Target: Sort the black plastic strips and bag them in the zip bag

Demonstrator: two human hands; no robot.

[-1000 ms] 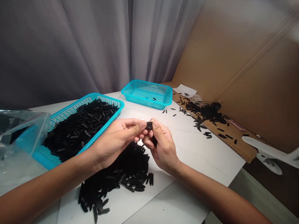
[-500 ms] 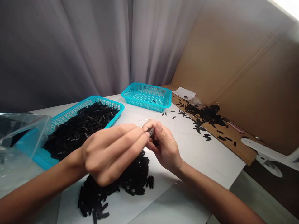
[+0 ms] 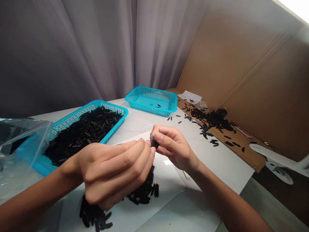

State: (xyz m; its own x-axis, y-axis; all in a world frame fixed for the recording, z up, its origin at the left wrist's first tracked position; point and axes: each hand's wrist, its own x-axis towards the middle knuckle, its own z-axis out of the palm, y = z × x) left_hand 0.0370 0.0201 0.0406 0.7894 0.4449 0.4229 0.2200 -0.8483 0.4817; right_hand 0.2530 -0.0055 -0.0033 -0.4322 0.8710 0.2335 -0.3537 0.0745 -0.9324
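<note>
Left hand (image 3: pixel 114 172) turned over, touching black piece (image 3: pixel 154 143) pinched in right hand (image 3: pixel 177 146).

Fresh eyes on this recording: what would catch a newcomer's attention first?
Near mid-frame, the left hand and right hand meet at a small dark piece. At left, a bright blue basket is heaped with black pieces; a second blue basket stands farther back, before the curtain.

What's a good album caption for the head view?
Left hand and right hand meet at a small black piece above a loose pile, beside a heaped turquoise basket.
</note>
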